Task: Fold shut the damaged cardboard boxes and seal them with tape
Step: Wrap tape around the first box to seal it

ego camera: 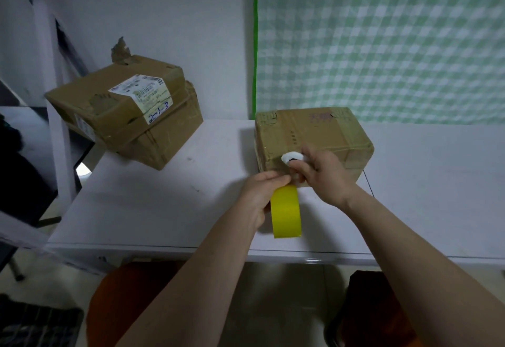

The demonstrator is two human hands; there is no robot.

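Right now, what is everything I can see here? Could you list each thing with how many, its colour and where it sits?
cardboard box: one, brown, on the table at centre right, right in front of the hands
stacked cardboard boxes: two, brown, at the table's left rear corner, upper one with a white label
tape roll: one, yellow, at the near box's front face
white object: one, small, at the right fingertips; cannot tell what it is
table: one, white, across the middle
checked cloth: one, green and white, hanging behind the table
left hand: grips the tape roll
right hand: holds the white object against the box
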